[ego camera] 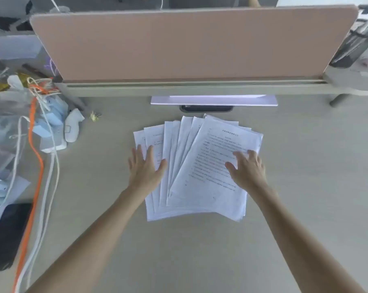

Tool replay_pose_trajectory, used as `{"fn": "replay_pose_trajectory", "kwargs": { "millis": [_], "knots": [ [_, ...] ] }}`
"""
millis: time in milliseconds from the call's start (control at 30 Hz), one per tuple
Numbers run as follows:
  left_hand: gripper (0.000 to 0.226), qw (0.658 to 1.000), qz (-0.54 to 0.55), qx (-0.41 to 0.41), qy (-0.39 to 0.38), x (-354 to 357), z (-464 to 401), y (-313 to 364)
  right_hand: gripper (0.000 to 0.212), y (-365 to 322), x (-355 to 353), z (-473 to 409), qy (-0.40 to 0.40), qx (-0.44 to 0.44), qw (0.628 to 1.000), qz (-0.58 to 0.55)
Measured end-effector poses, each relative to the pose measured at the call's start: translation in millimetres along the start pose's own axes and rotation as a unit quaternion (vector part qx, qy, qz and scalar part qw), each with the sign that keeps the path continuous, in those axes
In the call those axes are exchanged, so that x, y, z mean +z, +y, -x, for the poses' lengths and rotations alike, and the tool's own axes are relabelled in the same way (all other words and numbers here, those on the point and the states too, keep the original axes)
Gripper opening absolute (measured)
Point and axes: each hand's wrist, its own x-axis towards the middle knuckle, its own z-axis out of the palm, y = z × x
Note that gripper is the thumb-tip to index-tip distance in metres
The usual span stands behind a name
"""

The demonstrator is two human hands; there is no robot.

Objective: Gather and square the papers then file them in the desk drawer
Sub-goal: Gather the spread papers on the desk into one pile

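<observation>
Several printed white papers (202,166) lie fanned out on the light desk (305,187), overlapping, their top edges spread from left to right. My left hand (146,166) lies flat, fingers apart, on the left sheets of the fan. My right hand (247,168) rests with spread fingers on the right side of the topmost sheet. Neither hand grips a sheet. No drawer is in view.
A pink divider panel (189,43) stands behind the papers. A white sheet over a dark slot (206,108) sits just beyond them. At left lie cables (36,166), a power strip (52,134), plastic bags and a black phone (7,235). A binder clip (95,116) lies nearby.
</observation>
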Motion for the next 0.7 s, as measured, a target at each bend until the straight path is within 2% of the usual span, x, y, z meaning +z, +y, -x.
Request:
{"fn": "replay_pose_trajectory", "kwargs": {
  "millis": [67,200,367,500,700],
  "knots": [
    [0.070,0.998,-0.034,-0.014,0.042,14.0,-5.5,-9.8,0.054,7.5,17.2,-3.3,0.041,0.014,0.999,0.022],
    [0.076,0.994,-0.058,-0.042,0.083,41.0,-13.2,-23.9,0.048,21.4,57.5,-11.3,0.124,-0.017,0.991,0.056],
    [0.079,0.982,-0.082,-0.010,0.167,61.5,-18.9,-41.8,0.047,32.1,82.5,-14.7,0.209,-0.041,0.976,0.050],
    [0.066,0.981,-0.053,0.023,0.183,58.5,-15.3,-43.4,0.050,35.4,79.6,-14.7,0.207,-0.019,0.978,0.017],
    [0.054,0.985,-0.061,0.032,0.159,58.0,-9.7,-41.8,0.058,28.8,80.3,-12.3,0.176,-0.023,0.983,0.041]
  ]
}}
